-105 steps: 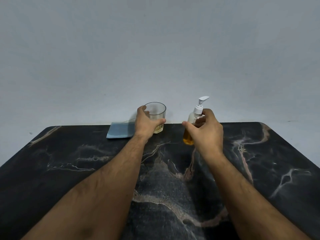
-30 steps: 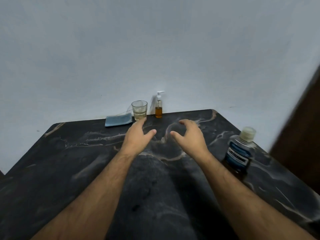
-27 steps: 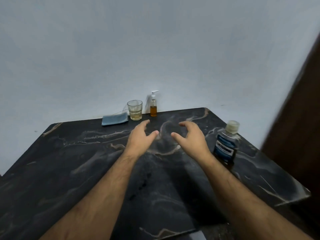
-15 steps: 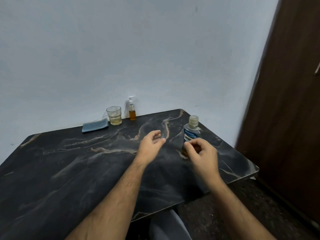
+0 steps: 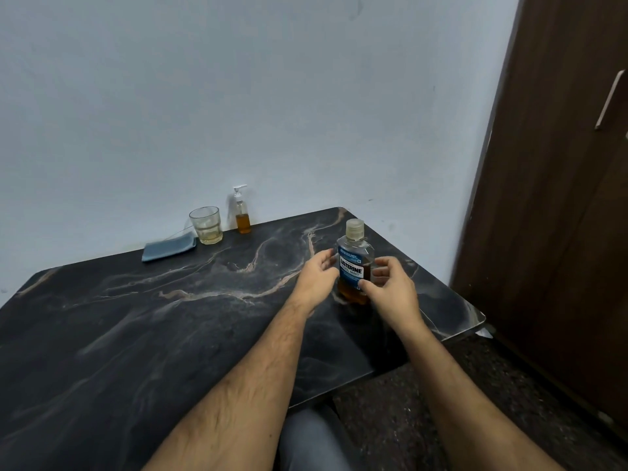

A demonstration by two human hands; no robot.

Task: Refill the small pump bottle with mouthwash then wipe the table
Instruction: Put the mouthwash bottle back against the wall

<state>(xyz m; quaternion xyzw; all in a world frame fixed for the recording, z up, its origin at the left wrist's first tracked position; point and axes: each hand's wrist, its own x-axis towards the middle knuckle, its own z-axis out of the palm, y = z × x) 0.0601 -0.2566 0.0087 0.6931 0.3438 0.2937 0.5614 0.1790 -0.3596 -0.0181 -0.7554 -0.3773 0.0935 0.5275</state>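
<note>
A dark marble-patterned table [image 5: 142,321] stands against a pale blue-grey wall [image 5: 238,96]. At its far left edge lies a folded blue cloth [image 5: 168,250], its right end just beside a clear glass [image 5: 206,225] with a little yellowish liquid. To the right of the glass stands the small pump bottle [image 5: 242,212], upright, amber liquid in its lower part. Both forearms reach forward to the right. The left hand [image 5: 314,278] is open, fingers relaxed and just left of the mouthwash bottle [image 5: 354,263]; contact cannot be determined. The bottle stands upright near the table's right edge, capped. The right hand [image 5: 390,288] has thumb and fingers curved about the bottle's lower body; a firm grip cannot be confirmed. A dark wooden door [image 5: 560,198] lies at far right.
</note>
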